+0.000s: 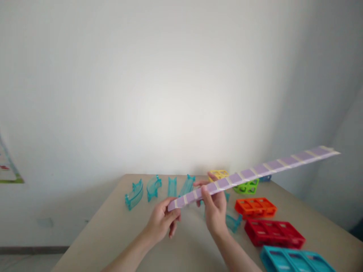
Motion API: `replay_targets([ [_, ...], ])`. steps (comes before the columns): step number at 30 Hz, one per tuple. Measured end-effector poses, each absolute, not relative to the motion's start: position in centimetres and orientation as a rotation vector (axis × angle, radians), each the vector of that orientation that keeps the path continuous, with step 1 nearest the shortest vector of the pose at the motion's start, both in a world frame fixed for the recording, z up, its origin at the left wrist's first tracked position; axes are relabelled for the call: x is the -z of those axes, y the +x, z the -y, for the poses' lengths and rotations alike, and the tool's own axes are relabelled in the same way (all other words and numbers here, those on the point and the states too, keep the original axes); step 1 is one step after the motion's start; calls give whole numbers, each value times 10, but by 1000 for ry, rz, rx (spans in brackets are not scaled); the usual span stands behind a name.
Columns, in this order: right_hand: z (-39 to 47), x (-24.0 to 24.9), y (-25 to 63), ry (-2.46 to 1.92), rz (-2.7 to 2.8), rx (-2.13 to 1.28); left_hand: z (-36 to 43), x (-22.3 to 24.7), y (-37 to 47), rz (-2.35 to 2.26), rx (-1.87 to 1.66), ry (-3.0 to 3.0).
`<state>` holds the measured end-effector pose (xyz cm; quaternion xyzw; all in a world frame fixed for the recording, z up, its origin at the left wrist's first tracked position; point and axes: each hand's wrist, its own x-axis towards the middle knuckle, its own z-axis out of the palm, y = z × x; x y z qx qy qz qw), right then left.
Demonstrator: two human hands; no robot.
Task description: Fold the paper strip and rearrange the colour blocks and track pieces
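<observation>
A long purple strip (pixel 249 174) with pale cross lines slants above the table, its far end rising to the right. My left hand (pixel 163 220) pinches the strip's near lower end. My right hand (pixel 214 207) grips it a little further along, with the thumb on top and other fingers beneath. Behind my hands lie translucent teal track pieces: a curved one (pixel 134 194), another curved one (pixel 154 187), a straight one (pixel 172 187) and a slanted one (pixel 187 185). Another teal piece (pixel 234 223) is partly hidden by my right hand.
Along the table's (pixel 93 238) right side lie an orange frame block (pixel 255 207), a red one (pixel 274 233) and a blue one (pixel 295 260). Further back are a green block (pixel 247 187), a yellow block (pixel 218 174) and a dark blue piece (pixel 266 178). A white wall (pixel 170 94) stands behind.
</observation>
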<state>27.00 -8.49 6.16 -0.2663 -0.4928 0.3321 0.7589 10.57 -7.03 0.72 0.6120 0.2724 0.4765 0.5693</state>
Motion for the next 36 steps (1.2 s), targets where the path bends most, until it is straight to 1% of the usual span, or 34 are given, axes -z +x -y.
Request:
replay_targets([
  [4,93,-41,256,-593,1320,-912,76,-9,108,-573,-1065,1436],
  [9,90,-31,252,-602,1306,-1015,72,-10,99,-496,-1051,1308],
  [12,86,-29,252,-593,1251,-1038,70,-11,97,-466,-1005,1161],
  [18,86,-31,256,-571,1280,-1096,71,-13,92,-473,-740,944],
  [22,85,-25,257,-558,1345,-1127,72,-11,94,-466,-720,929],
  [26,80,-16,258,-725,1318,-976,72,-10,101,-569,-873,1069],
  [30,76,-14,258,-834,1301,-859,72,-11,101,-718,-1053,1492],
  [33,76,-15,258,-853,1277,-853,72,-11,98,-835,-1096,1743],
  [36,78,-17,258,-848,1272,-850,71,-12,96,-876,-1088,1849],
])
